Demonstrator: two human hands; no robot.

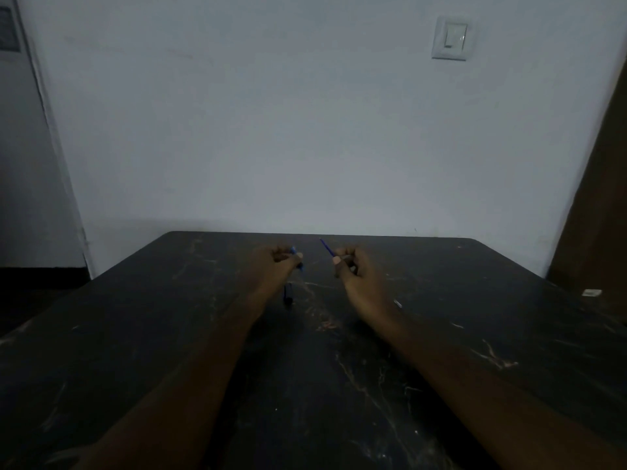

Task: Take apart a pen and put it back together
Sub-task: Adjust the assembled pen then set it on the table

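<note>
Head view, near the far edge of the counter (pixel 475 300): my left fingers (pixel 279 257) curl round the blue pen barrel (pixel 294 251) while my right fingers (pixel 337 261) pinch the thin blue refill (pixel 326 247), the two parts held apart.

single head cam, wide angle, looks forward and down over dark table (pixel 441 300), wall (pixel 271 130) filling upper frame, forearms entering from bottom.

Two hands were in view: one left hand (pixel 276 262) and one right hand (pixel 353 269). Three pen parts showed: one blue pen piece (pixel 297 256), one thin blue refill (pixel 326 247) and one dark piece (pixel 288 297). There was one tabletop (pixel 169 300), one wall switch (pixel 451 38) and one small white object (pixel 592 292).
</note>
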